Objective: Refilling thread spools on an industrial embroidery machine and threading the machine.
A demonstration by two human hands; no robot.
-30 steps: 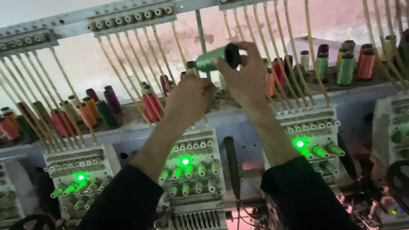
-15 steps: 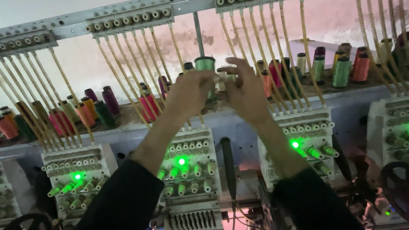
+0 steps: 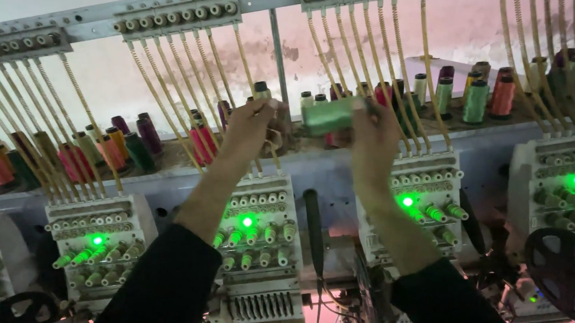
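Observation:
My right hand point(image 3: 373, 132) grips a green thread spool point(image 3: 328, 116), held sideways at the level of the spool shelf point(image 3: 314, 156). My left hand point(image 3: 253, 127) is raised just left of it, fingers pinched near the spool's end, seemingly on a thin thread that I cannot make out clearly. Both hands hover in front of the shelf, between two embroidery heads point(image 3: 258, 241) point(image 3: 425, 202). Dark sleeves cover both forearms.
Many coloured thread spools point(image 3: 479, 97) stand along the shelf. Yellowish thread guide tubes point(image 3: 182, 101) slant down from a metal bar point(image 3: 176, 14) overhead. Several embroidery heads with green lights point(image 3: 97, 240) line the machine. Black wheels point(image 3: 572, 273) sit at the lower corners.
The green spool has gone from tilted, to upright above the shelf, to lying sideways in my right hand. My hands have drawn slightly apart, and the view has shifted a little.

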